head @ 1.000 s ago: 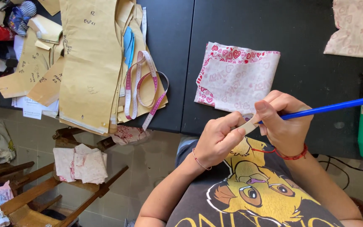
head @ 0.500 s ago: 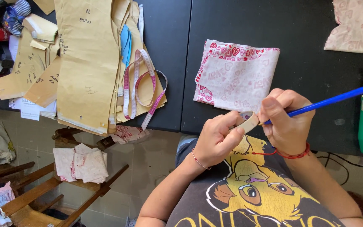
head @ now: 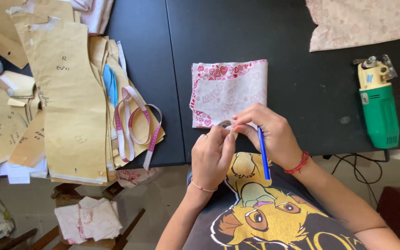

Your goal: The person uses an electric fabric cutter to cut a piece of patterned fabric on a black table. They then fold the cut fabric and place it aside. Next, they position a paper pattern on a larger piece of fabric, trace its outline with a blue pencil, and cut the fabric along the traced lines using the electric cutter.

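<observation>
Left hand (head: 213, 155) and right hand (head: 269, 134) pinching small pale piece (head: 225, 125) with narrowed fingers; right also gripping blue pen (head: 263, 155), beside folded heart-print fabric (head: 228, 90).

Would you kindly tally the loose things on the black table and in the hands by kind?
Folded heart-print cloth: 1
Pale cloth at the far edge: 1
Green cutting machine: 1
Pink measuring tape: 1
Stack of brown paper patterns: 1
Blue pen in the right hand: 1
Small piece pinched by the left hand: 1
Total: 7
</observation>
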